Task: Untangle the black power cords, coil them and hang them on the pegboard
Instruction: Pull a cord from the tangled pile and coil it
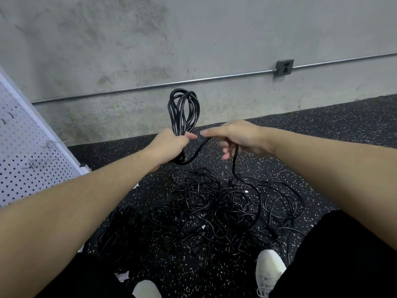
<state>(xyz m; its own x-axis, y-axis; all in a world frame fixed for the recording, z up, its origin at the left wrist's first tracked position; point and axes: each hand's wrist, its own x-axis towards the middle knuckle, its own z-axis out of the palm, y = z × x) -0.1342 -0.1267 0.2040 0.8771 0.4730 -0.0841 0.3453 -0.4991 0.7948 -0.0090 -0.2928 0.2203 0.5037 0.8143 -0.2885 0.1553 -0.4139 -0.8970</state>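
Black cords (214,211); white-speckled black floor (322,130)

Glossy black cords (183,108), rough concrete wall (150,39), speckled matt rubber floor (322,130), metal conduit (193,80).

A workshop: bare concrete wall (129,39), surface conduit (193,81), pegboard (25,160)

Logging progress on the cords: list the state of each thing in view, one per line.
Coiled black power cord: looped, upright in left hand grip.
Loose black cord tail: running through right hand down to the pile.
Tangled black cord pile: knotted, on floor.
White pegboard: hooks bare.
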